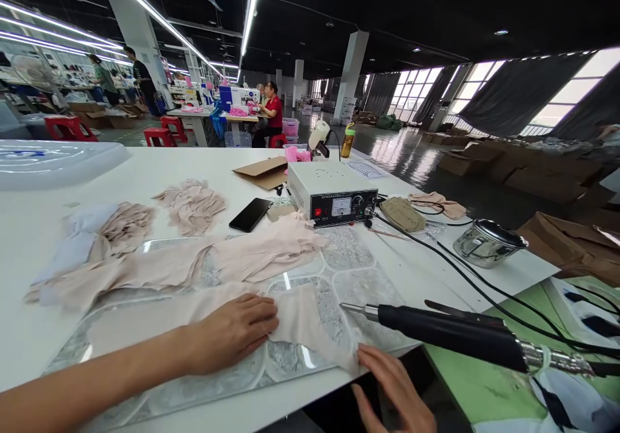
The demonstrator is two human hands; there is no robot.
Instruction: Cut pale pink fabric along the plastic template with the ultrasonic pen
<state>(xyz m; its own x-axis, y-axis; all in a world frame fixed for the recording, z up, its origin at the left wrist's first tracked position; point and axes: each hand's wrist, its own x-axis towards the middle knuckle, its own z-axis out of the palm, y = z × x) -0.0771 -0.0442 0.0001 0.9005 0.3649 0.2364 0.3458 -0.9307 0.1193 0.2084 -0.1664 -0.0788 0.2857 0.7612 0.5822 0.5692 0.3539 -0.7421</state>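
A thin beige fabric piece (295, 320) is spread over a clear, marble-patterned mat (358, 284) at the table's near edge. My left hand (232, 333) lies flat on it, palm down. At the fabric's right corner, the fingertips of my right hand (394, 391) touch the cloth, with the thumb held apart below. Just above that hand rests a black pen-shaped tool (445, 333) with a metal tip pointing left over the mat. Behind the spread piece lies a layered strip of the same fabric (159, 268).
A white control box (332, 190) with a meter stands behind the mat, cabled to the tool. Around it are a black phone (250, 215), crumpled fabric (191, 205), brown templates (402, 214) and a steel cup (489, 244). A person in red (274, 113) sits at a sewing machine farther off.
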